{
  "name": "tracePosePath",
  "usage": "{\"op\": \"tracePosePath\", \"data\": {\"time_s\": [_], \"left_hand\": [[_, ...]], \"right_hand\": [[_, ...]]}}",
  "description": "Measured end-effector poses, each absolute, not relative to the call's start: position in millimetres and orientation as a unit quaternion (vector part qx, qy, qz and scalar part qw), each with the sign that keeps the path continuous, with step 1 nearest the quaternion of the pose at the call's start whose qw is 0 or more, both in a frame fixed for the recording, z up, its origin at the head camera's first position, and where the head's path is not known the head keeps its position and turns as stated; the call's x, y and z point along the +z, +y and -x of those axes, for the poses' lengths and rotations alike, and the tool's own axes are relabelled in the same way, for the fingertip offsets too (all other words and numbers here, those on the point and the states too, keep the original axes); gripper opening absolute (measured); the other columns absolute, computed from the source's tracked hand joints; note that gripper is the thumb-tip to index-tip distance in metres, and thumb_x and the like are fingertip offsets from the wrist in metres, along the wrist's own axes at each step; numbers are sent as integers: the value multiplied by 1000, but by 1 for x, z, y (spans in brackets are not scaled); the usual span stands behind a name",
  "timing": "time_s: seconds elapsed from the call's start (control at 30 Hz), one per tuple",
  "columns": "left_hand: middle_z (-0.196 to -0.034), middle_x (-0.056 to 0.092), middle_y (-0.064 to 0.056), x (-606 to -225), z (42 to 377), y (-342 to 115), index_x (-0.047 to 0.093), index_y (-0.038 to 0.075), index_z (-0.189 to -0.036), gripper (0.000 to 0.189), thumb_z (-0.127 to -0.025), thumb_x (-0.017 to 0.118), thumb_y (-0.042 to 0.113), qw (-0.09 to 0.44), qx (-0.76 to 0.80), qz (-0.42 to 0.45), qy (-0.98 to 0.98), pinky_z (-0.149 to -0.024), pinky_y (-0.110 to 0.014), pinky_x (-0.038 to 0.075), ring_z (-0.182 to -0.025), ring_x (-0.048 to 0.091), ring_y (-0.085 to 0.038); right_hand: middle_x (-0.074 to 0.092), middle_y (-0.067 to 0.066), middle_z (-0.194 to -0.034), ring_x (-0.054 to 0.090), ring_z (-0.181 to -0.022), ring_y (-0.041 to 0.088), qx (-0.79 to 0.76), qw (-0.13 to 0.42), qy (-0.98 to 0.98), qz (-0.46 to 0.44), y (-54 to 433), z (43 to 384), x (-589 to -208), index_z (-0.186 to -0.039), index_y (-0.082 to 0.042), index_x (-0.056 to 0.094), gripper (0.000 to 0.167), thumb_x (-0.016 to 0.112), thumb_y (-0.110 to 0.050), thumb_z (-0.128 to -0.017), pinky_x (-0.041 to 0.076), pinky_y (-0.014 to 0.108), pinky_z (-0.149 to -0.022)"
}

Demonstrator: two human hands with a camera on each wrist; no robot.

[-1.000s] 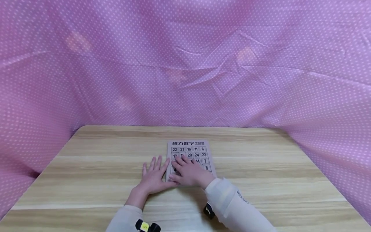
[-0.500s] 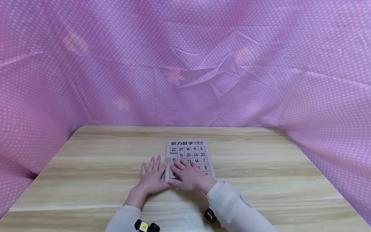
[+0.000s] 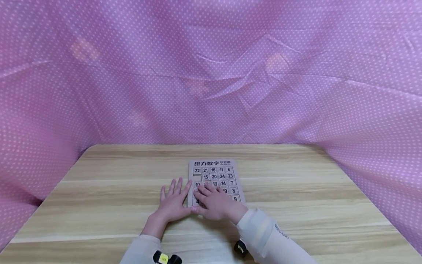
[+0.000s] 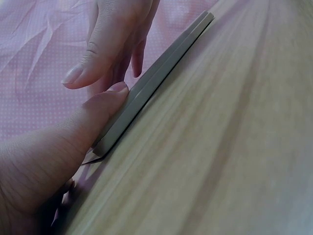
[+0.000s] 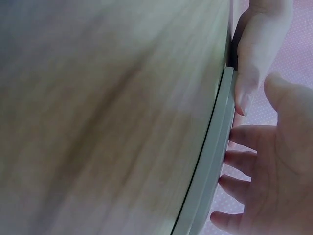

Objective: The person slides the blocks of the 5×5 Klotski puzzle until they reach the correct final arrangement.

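A pale grey sliding number puzzle (image 3: 211,163) lies flat on the table, with printed characters across its far end. A gap shows at the left of its second row, and the 10 tile (image 3: 197,184) sits one row below. My left hand (image 3: 173,205) rests along the puzzle's left side with its fingers spread. In the left wrist view, its thumb (image 4: 110,103) touches the puzzle's near edge. My right hand (image 3: 215,203) lies over the lower tiles, hiding several. In the right wrist view, its outstretched fingertips (image 5: 232,156) touch the top of the puzzle.
The light wood-grain table (image 3: 115,194) extends on both sides of the puzzle. Behind it and at its sides hangs a pink-purple dotted cloth (image 3: 211,91). Black wrist devices are on the left (image 3: 167,258) and right (image 3: 241,248) forearms.
The 10 tile has slid down from the second row to the third, leaving a gap above it. My right hand has moved slightly towards the near edge; the left hand has hardly moved.
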State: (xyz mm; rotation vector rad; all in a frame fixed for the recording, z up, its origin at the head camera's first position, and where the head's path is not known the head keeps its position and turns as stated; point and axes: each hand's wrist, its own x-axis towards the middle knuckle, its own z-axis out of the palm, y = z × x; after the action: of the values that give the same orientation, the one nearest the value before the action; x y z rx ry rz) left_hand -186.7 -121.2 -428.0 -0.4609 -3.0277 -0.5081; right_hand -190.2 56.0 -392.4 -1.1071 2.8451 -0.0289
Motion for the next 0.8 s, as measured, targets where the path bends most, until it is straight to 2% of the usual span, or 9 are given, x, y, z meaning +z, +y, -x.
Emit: {"op": "tracePosePath", "data": {"time_s": [0.2,0.37,0.6,0.8], "left_hand": [[-140,11,-20,-430,185,-120,23,16,-138,93,-67,44,72,24,-170,144,-975,-94,-58,-4,-126,2,-38],[-140,10,-18,-431,186,-117,22,18,-138,99,-62,41,78,28,-180,138,-974,-95,-56,-5,-126,2,-36],[-141,8,-16,-431,186,-116,19,19,-138,100,-61,45,76,30,-187,131,-973,-96,-55,-7,-127,1,-34],[-141,7,-16,-430,186,-116,17,20,-139,100,-61,45,77,30,-188,131,-973,-95,-55,-7,-127,1,-35]], "right_hand": [[20,4,-141,15,-127,26,-42,62,932,354,60,191,-393,-136,-17,28,65,19,-58,-87,17,50,-97],[18,7,-141,14,-126,29,-81,72,938,328,76,199,-391,-136,-12,27,62,25,-52,-89,14,51,-98],[22,17,-138,17,-124,35,-105,62,952,282,108,213,-392,-134,-5,31,61,31,-48,-90,18,53,-96],[25,19,-137,19,-124,36,-112,63,958,256,125,217,-392,-131,0,34,61,36,-45,-89,20,54,-95]]}}
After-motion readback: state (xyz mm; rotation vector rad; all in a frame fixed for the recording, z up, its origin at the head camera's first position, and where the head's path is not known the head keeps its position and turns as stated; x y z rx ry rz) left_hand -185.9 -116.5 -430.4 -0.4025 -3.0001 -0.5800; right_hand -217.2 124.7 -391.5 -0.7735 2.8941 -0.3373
